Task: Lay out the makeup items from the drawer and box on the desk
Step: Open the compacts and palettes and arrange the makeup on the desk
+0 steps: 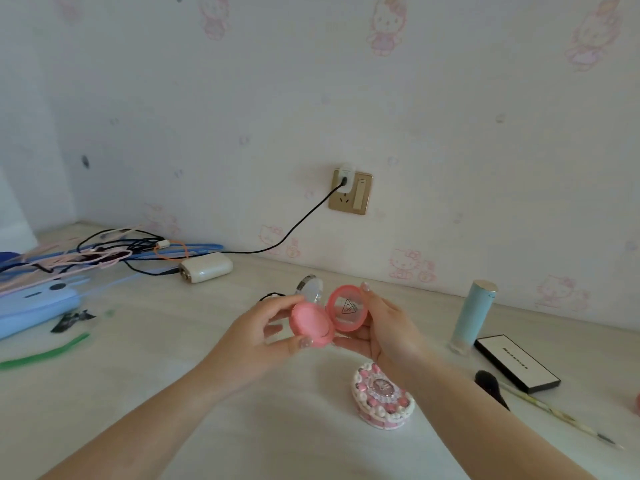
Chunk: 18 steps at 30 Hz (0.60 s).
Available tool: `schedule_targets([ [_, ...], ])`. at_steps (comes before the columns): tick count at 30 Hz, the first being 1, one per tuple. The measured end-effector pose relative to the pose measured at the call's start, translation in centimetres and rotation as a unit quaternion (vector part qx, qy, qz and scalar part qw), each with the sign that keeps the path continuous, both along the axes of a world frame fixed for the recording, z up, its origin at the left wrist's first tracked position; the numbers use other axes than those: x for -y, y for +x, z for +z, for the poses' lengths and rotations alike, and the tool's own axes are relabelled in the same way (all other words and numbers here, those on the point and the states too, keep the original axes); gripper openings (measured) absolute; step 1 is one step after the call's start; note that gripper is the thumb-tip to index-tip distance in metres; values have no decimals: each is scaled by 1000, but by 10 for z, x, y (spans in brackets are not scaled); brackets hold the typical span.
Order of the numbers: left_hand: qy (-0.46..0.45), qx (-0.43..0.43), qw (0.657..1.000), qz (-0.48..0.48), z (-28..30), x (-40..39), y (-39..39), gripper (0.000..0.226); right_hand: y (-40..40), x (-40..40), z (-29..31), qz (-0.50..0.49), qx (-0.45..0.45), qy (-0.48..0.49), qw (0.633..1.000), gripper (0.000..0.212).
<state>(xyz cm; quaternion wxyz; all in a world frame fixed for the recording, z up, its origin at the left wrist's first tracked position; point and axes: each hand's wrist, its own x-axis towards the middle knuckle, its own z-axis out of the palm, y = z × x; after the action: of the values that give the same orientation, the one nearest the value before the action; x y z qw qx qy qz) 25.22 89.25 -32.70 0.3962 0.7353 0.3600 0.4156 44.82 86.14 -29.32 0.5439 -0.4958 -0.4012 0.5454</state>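
compact (327,318): pink, round, hinged open and held up above the desk between both hands; base to the left with the pink powder facing the camera, lid to the right with a triangle logo inside
left hand (273,336): grasps the base, thumb on its lower edge, fingers curled behind it
right hand (384,327): grasps the lid, a fingertip on its top rim, the other fingers wrapped behind it
desk (214,348): pale, running along a wall with pink cat wallpaper
silver case (309,288): small, round, seen just behind the compact; I cannot tell what it rests on
cake box (382,396): round, pink and white with beads, on the desk under the right wrist
tube (472,315): light blue with a gold cap, upright near the wall at right
palette (517,362): black with a white border, flat beside the tube
brush (491,388): dark bristles, pale handle, lying just in front of the palette
cables (104,252): tangle at far left, near a white charger (206,266)
socket (349,192): gold, on the wall, with a black cord plugged in
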Motion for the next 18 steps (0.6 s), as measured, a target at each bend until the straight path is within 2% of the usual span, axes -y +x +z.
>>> schedule_targets([
  [4,71,-97,991,55,-2,-8,-40,53,-36,-25,-9,15,3,-43,999,34],
  [12,59,-208,971,99,-34,-38,-89,75,-86,-56,-33,8,109,-115,987,27],
  [18,49,-260,961,83,-41,-52,-95,77,-99,-69,-42,-3,110,-154,982,17],
])
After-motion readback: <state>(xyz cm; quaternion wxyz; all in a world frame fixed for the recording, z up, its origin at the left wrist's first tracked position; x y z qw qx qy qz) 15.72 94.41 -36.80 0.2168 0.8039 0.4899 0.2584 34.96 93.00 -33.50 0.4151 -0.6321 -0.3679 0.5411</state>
